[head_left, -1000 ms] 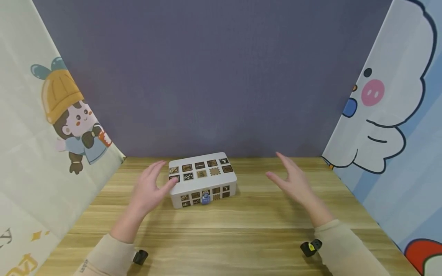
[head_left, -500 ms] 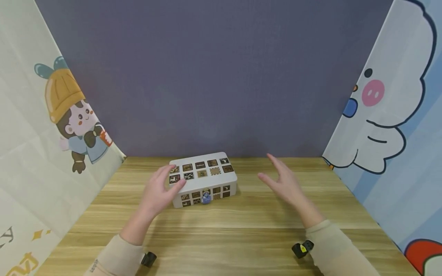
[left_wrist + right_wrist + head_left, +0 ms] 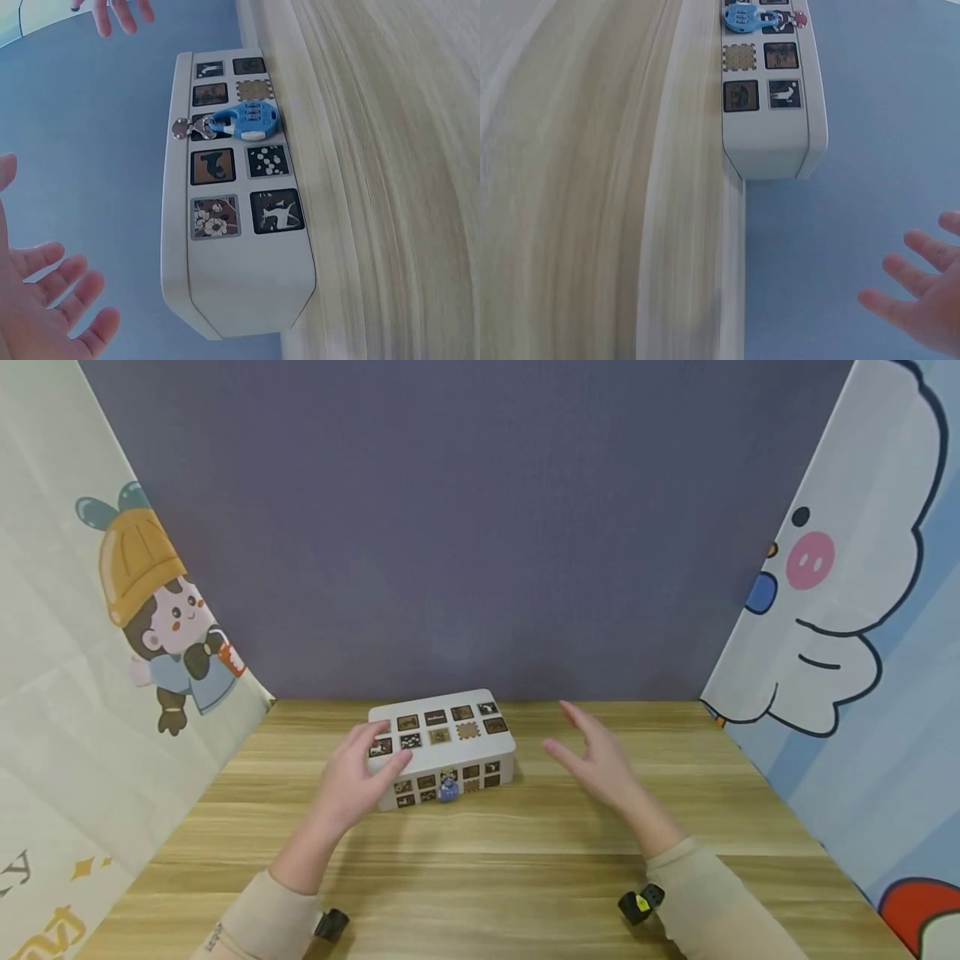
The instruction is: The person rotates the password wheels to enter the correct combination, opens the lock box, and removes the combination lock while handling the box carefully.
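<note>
A white rectangular box (image 3: 450,756) with brown and black picture squares stands on the table, its lid down. On its front hangs a blue combination padlock (image 3: 253,120), hooked through a small metal clasp (image 3: 191,128). My left hand (image 3: 356,781) is at the box's left end, thumb and fingers spread, overlapping that end in the head view; in the left wrist view its fingers show apart from the box. My right hand (image 3: 600,764) hovers to the right of the box, fingers extended and thumb apart, holding nothing.
The box rests on a wood-grain table (image 3: 480,893). A dark grey-blue panel (image 3: 480,527) rises behind it. Cartoon-printed cloths flank the table: a figure in a yellow hat (image 3: 142,560) at left, a white character (image 3: 855,527) at right.
My left hand has moved right, from beside the box to over its left end in the head view. The right hand has shifted left, closer to the box. The box has stayed put.
</note>
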{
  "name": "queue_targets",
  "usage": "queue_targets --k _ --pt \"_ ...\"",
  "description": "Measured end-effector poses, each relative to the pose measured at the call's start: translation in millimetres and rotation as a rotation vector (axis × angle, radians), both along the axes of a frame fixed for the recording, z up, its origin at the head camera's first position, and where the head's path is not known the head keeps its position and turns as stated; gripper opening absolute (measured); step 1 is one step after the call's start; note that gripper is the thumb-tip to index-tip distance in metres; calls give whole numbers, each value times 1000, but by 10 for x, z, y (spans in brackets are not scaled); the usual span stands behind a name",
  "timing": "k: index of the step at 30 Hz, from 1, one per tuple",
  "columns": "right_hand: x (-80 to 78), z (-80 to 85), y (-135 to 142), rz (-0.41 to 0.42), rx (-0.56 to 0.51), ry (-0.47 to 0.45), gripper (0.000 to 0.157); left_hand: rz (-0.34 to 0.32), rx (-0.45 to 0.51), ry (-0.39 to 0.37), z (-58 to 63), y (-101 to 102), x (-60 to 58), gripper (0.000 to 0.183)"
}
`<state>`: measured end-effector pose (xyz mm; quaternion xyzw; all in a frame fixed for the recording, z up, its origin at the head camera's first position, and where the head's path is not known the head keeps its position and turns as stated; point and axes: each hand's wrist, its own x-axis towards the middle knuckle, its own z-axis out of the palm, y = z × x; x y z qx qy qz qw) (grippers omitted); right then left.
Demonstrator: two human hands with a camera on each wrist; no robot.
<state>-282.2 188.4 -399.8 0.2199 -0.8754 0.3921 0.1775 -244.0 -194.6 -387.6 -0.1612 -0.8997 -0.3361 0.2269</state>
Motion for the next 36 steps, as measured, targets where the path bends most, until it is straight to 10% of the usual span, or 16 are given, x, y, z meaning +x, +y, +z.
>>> queue_targets --k 19,36 --pt "3 -77 -254 53 -103 -88 71 -12 55 -25 -81 144 -26 53" --pt "29 -133 -460 75 -111 -212 64 6 53 -205 -146 223 -23 50"
